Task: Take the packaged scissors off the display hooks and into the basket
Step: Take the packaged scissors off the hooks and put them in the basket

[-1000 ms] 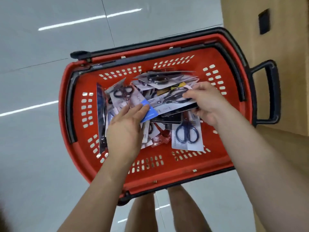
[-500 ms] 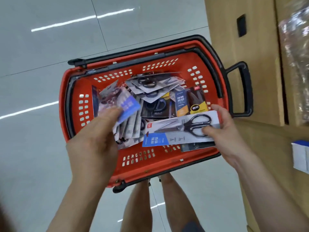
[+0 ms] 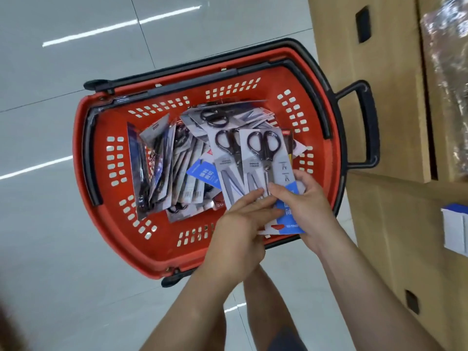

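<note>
Your hands have come together at lower right of centre: your left hand and right hand now pinch two upright grey-and-blue carded scissors packs over the red plastic basket, which sits further right in frame than before.

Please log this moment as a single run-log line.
left hand: on scissor packs | right hand: gripping same packs | packs: over red basket | basket: holds pile of packs
</note>
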The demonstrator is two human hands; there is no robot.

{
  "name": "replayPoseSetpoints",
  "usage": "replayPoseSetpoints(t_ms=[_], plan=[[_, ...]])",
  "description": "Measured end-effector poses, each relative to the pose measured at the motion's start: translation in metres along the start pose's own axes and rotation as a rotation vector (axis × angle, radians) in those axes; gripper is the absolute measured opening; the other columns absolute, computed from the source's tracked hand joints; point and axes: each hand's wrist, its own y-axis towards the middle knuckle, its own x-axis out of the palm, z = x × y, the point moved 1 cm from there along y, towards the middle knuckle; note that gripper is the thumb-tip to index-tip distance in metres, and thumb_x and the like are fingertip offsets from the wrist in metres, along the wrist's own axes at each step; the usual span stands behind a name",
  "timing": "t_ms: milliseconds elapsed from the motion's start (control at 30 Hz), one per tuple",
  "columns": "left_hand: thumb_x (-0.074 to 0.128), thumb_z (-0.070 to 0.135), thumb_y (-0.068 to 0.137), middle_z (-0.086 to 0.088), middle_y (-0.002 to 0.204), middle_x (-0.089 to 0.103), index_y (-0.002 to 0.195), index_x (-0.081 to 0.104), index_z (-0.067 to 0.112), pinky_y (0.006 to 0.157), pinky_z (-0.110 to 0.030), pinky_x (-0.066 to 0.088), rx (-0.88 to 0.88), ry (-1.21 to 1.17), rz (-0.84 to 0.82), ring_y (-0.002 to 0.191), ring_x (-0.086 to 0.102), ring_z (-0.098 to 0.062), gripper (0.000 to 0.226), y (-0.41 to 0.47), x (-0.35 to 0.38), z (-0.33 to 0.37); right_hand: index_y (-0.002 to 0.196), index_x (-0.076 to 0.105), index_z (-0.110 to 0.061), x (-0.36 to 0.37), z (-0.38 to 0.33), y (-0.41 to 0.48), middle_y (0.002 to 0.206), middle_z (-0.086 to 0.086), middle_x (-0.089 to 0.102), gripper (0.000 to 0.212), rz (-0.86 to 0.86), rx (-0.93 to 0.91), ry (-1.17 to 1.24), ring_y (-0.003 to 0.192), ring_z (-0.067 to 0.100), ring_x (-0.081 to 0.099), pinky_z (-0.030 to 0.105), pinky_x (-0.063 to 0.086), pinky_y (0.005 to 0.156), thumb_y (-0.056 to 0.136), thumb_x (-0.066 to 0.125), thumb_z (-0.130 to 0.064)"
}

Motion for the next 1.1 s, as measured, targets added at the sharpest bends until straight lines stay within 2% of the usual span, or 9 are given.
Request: replayPoseSetpoints(t_ms=[100, 200, 267, 333, 500, 667, 867, 1000, 1100], plan=[[0.048, -0.011, 0.063, 0.012, 0.136, 0.061, 0.115, 0.073, 0.027, 0.113, -0.022, 0.036, -0.162, -0.25, 0.0, 0.138, 0.041, -0.004, 0.069, -0.012, -0.011, -0.001, 0.117, 0.061, -0.024, -0.004, 0.007, 0.0, 0.108, 0.001, 0.074, 0.042, 0.036, -0.016, -0.022, 0.099, 0.024, 0.072, 0.051, 0.058, 0.09, 0.081, 0.079, -0.013], [0.069, -0.004, 0.078, 0.011, 0.111, 0.064, 0.118, 0.064, 0.025, 0.087, -0.021, 0.052, -0.606, -0.568, 0.45, 0.103, 0.065, -0.009, 0.05, -0.016, -0.028, -0.006, 0.115, 0.06, -0.032, -0.011, 0.008, -0.005, 0.115, -0.001, 0.071, 0.049, 0.025, -0.055, -0.073, 0.106, 0.023, 0.069, 0.051, 0.053, 0.097, 0.074, 0.085, -0.025], [0.085, 0.03, 0.072, 0.008, 0.105, 0.068, 0.119, 0.054, 0.028, 0.084, -0.026, 0.055, -0.899, -0.748, 0.386, 0.092, 0.069, -0.01, 0.056, -0.009, -0.027, -0.015, 0.115, 0.059, -0.034, -0.014, 0.008, -0.012, 0.115, -0.005, 0.071, 0.048, 0.011, -0.1, -0.127, 0.105, 0.019, 0.069, 0.048, 0.054, 0.096, 0.075, 0.084, -0.025], [0.088, 0.047, 0.062, 0.001, 0.104, 0.076, 0.119, 0.06, 0.023, 0.091, -0.045, 0.056, -0.986, -0.954, 0.208, 0.094, 0.074, -0.021, 0.068, 0.0, -0.016, -0.017, 0.112, 0.059, -0.032, -0.016, 0.009, -0.022, 0.106, -0.008, 0.073, 0.043, -0.012, -0.145, -0.156, 0.097, 0.016, 0.072, 0.041, 0.059, 0.085, 0.08, 0.08, -0.014], [0.079, 0.003, 0.077, -0.017, 0.1, 0.076, 0.118, 0.062, 0.001, 0.075, -0.046, 0.06, -1.004, -1.237, 0.331, 0.086, 0.074, -0.034, 0.045, 0.011, -0.004, -0.003, 0.106, 0.056, -0.025, -0.011, 0.01, -0.043, 0.096, -0.01, 0.073, 0.043, -0.042, -0.226, -0.137, 0.082, 0.007, 0.072, 0.022, 0.059, 0.066, 0.077, 0.081, -0.005], [0.068, -0.002, 0.087, -0.015, 0.101, 0.076, 0.112, 0.066, 0.001, 0.079, -0.044, 0.061, -0.901, -1.161, 0.432, 0.087, 0.074, -0.031, 0.025, 0.003, -0.014, -0.008, 0.084, 0.057, -0.023, -0.008, 0.005, -0.044, 0.088, -0.004, 0.068, 0.02, -0.059, -0.173, -0.038, 0.08, 0.018, 0.068, 0.032, 0.052, 0.059, 0.084, 0.077, -0.027], [0.06, -0.002, 0.092, -0.01, 0.098, 0.077, 0.106, 0.065, 0.007, 0.072, -0.038, 0.059, -0.823, -1.112, 0.366, 0.086, 0.075, -0.025, 0.018, -0.005, -0.03, -0.014, 0.07, 0.046, -0.01, -0.009, -0.004, -0.029, 0.083, 0.027, 0.055, 0.045, -0.076, -0.176, 0.002, 0.077, 0.025, 0.052, 0.034, 0.041, 0.066, 0.082, 0.076, -0.042], [0.052, -0.006, 0.095, -0.011, 0.107, 0.075, 0.117, 0.061, 0.003, 0.076, -0.037, 0.062, -0.757, -1.187, 0.43, 0.094, 0.074, -0.025, 0.026, -0.007, -0.033, -0.006, 0.086, 0.056, -0.022, -0.012, -0.006, -0.026, 0.097, 0.012, 0.064, 0.015, -0.045, -0.259, -0.009, 0.088, 0.016, 0.06, 0.029, 0.048, 0.077, 0.09, 0.07, -0.02], [0.049, -0.006, 0.096, -0.01, 0.105, 0.076, 0.12, 0.057, 0.002, 0.069, -0.035, 0.062, -0.735, -1.238, 0.423, 0.09, 0.075, -0.024, 0.026, -0.008, -0.038, -0.001, 0.092, 0.059, -0.023, -0.015, -0.01, -0.027, 0.091, -0.007, 0.066, 0.014, -0.047, -0.294, 0.019, 0.085, 0.002, 0.061, 0.018, 0.046, 0.076, 0.094, 0.063, -0.01]])
